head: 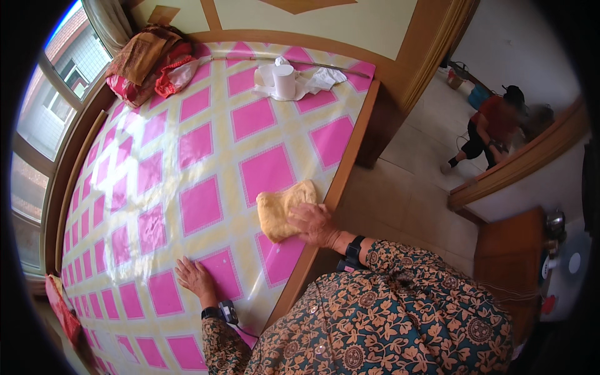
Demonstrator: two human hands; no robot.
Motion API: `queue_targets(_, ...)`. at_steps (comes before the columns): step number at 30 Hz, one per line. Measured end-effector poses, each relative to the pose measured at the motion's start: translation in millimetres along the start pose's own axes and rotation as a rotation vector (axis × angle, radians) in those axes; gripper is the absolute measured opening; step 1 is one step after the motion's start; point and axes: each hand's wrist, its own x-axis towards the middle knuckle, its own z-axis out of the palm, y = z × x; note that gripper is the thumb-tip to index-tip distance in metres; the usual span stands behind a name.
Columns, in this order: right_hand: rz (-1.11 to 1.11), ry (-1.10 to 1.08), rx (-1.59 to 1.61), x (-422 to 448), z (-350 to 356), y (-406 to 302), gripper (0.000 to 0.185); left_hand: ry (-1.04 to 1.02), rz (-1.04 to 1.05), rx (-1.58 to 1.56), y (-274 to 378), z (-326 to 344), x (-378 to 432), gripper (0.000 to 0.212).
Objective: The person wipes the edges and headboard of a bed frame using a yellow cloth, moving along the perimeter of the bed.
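Under my right hand [315, 224] lies a folded yellow cloth [276, 213], near the wooden edge of a wide raised platform. My fingers rest on the cloth's right side, and the palm hides part of it. A glossy sheet with pink squares and pale yellow bands [201, 204] covers the platform. My left hand [194, 276] is set flat on this sheet, fingers apart, with nothing in it. Dark straps with small devices circle both my wrists.
A white paper roll [284, 80] stands on crumpled white sheets at the far end, beside a thin stick [323, 64]. Folded bedding [150, 65] is heaped near the windows. A wooden rim [344, 164] borders the platform. Beyond a doorway, a person [497, 122] bends low.
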Motion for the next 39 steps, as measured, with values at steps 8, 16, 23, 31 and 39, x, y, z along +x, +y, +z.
queue_targets(8, -0.012, 0.054, 0.077, 53, -5, 110, 0.033, -0.138, 0.033, -0.158, 126, -19, -45, 0.051)
queue_targets(16, 0.696, 0.33, -0.386, 91, -73, 302, 0.025, -0.14, 0.003, -0.138, 155, -30, -59, 0.051)
queue_targets(23, 0.012, 0.134, -0.008, 91, -34, 233, 0.031, -0.076, 0.024, -0.115, 128, -35, -62, 0.049)
queue_targets(31, 0.31, 0.231, -0.308, 69, -17, 286, 0.028, -0.051, 0.06, -0.063, 86, -25, -63, 0.049)
queue_targets(39, -0.124, -0.15, 0.23, 88, 25, 93, 0.034, -0.078, 0.042, -0.058, 83, -38, -68, 0.051)
